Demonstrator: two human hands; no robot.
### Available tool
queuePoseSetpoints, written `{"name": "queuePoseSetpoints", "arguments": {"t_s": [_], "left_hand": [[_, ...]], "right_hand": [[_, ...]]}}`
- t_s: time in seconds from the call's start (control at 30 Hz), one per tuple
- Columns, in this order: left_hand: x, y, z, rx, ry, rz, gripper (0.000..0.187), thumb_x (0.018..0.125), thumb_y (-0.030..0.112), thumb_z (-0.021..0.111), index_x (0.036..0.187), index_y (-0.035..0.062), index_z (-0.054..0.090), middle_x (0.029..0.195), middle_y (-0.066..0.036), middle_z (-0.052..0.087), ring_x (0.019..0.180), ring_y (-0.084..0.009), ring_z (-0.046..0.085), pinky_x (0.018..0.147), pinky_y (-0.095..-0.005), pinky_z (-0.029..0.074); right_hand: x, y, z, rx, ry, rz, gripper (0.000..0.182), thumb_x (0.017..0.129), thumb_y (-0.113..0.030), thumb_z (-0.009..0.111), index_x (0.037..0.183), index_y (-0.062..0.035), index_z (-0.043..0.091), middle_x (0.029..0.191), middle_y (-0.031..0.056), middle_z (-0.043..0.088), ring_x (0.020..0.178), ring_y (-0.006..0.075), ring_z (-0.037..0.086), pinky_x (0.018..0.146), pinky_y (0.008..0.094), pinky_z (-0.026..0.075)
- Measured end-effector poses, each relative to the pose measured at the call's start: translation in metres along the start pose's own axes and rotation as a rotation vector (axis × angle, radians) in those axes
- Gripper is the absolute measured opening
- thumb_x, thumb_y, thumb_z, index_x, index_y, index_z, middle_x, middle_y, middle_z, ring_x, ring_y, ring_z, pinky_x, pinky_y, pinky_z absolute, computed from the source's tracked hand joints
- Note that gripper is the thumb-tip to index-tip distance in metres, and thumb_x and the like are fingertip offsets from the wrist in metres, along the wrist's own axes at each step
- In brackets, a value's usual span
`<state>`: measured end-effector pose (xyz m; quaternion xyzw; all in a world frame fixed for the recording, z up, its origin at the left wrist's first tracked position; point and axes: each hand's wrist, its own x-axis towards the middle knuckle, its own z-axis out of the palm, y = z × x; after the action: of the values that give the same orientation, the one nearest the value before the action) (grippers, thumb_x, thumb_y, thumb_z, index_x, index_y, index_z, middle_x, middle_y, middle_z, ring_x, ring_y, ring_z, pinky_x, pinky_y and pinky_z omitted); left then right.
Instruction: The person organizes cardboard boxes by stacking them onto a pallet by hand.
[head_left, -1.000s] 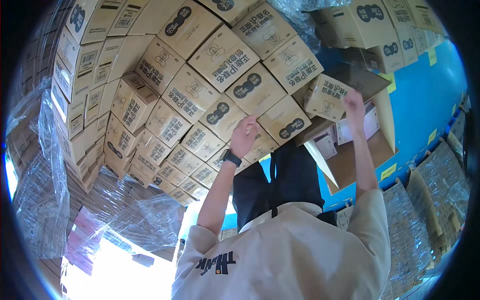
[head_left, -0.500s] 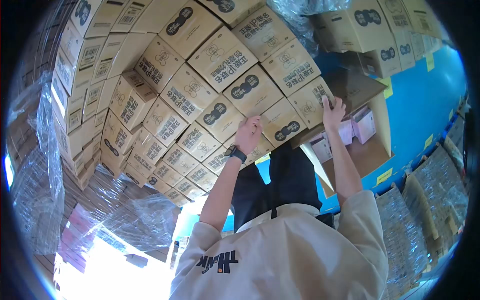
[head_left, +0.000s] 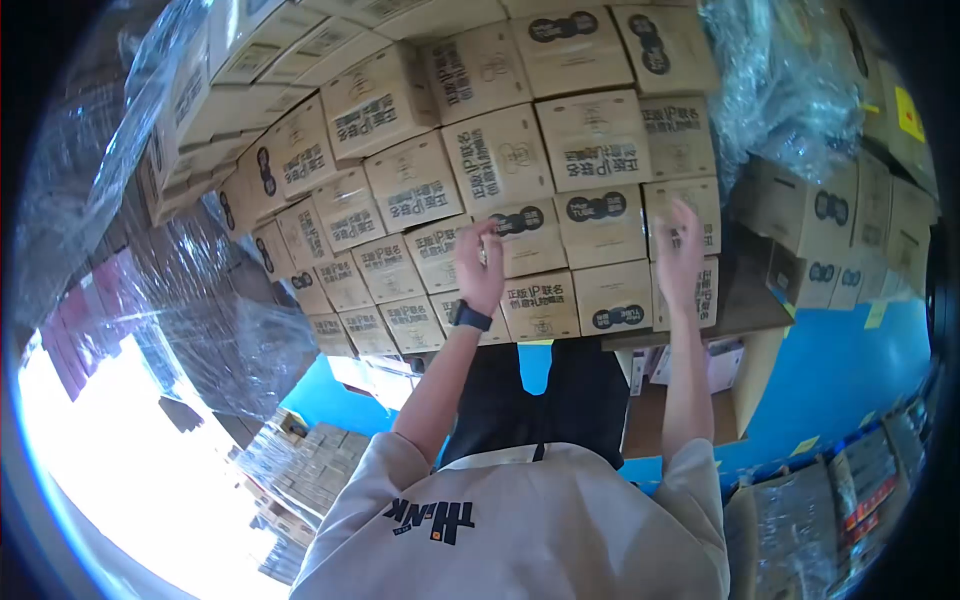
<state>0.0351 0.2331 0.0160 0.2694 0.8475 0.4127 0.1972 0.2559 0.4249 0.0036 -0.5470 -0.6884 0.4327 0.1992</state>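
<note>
Both of my hands are over a wall of stacked brown cardboard boxes printed with dark Chinese lettering and round black logos. My left hand (head_left: 481, 268), with a dark watch on its wrist, hovers with loosely curved, parted fingers at the left edge of a box with a black logo (head_left: 532, 252). In front of a box near the stack's right edge (head_left: 708, 212) is my right hand (head_left: 680, 250), its fingers raised and spread. Another logo box (head_left: 603, 228) sits between the two hands. Neither hand holds anything visible.
An opened carton (head_left: 755, 385) with pink-and-white packages (head_left: 712, 368) inside stands below the stack at right. Crumpled clear wrap (head_left: 785, 100) hangs beside the boxes. More cartons (head_left: 815, 210) are stacked at right, over blue floor (head_left: 830, 350). Wrapped goods (head_left: 215, 330) stand at left.
My view has turned, so the stack now appears more level and face-on. My right hand has come away from the box corner it touched, and the left hand's fingers have loosened.
</note>
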Motion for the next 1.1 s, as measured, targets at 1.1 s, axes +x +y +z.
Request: {"name": "queuePoseSetpoints", "arguments": {"t_s": [1.1], "left_hand": [[0.008,-0.078,-0.11,0.101,-0.025,-0.159,0.067,0.087,0.024,0.06,0.147,0.0131,0.033,0.153,-0.01,0.03,0.141,-0.0311,0.026,0.112,-0.0526,0.023]], "right_hand": [[0.018,-0.207,0.196,0.775,-0.402,0.222,0.061,0.078,-0.018,0.07,0.132,-0.003,0.046,0.129,0.0116,0.05,0.118,0.0244,0.049,0.099,0.0422,0.041]]}}
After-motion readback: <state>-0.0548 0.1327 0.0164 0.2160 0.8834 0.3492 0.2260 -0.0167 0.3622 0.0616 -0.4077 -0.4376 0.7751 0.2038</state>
